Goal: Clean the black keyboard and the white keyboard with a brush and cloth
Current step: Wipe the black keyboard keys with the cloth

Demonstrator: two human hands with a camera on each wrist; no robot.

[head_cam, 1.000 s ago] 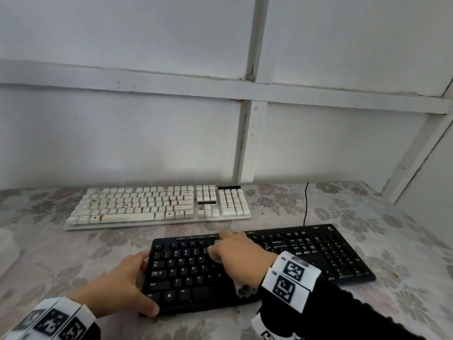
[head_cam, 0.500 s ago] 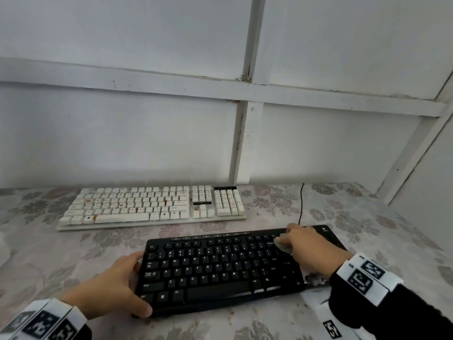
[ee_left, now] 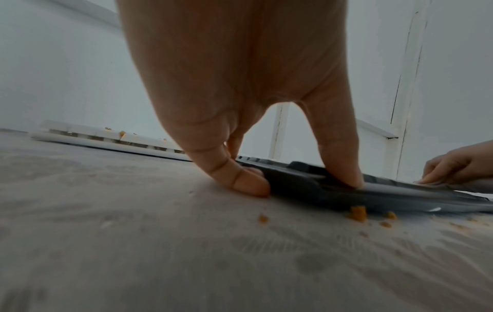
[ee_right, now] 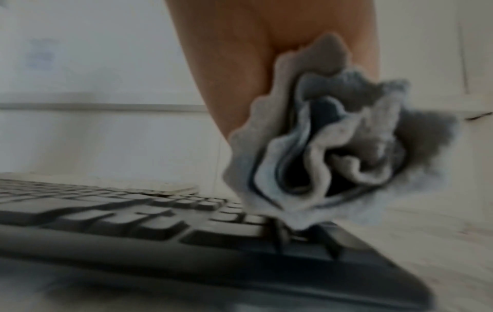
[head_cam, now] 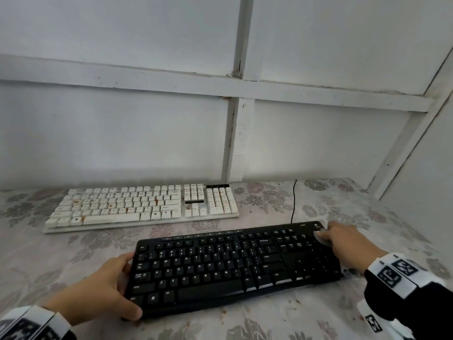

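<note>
The black keyboard (head_cam: 228,266) lies near the table's front edge, with the white keyboard (head_cam: 144,204) behind it, stained with orange spots. My left hand (head_cam: 105,288) grips the black keyboard's left end (ee_left: 298,181), thumb on top at the front corner. My right hand (head_cam: 348,246) holds a bunched grey cloth (head_cam: 322,238) against the keyboard's far right corner, over the number pad. The right wrist view shows the crumpled cloth (ee_right: 333,143) under my palm, touching the black keys (ee_right: 160,223). No brush is in view.
A floral tablecloth (head_cam: 282,320) covers the table. Orange crumbs (ee_left: 357,213) lie on it by the black keyboard's front edge. A thin black cable (head_cam: 294,202) runs back toward the white panelled wall (head_cam: 232,133), which closes in at the right.
My right hand has swept the cloth rightward along the black keyboard, from its middle to the far right corner. The left hand has kept its hold on the left end.
</note>
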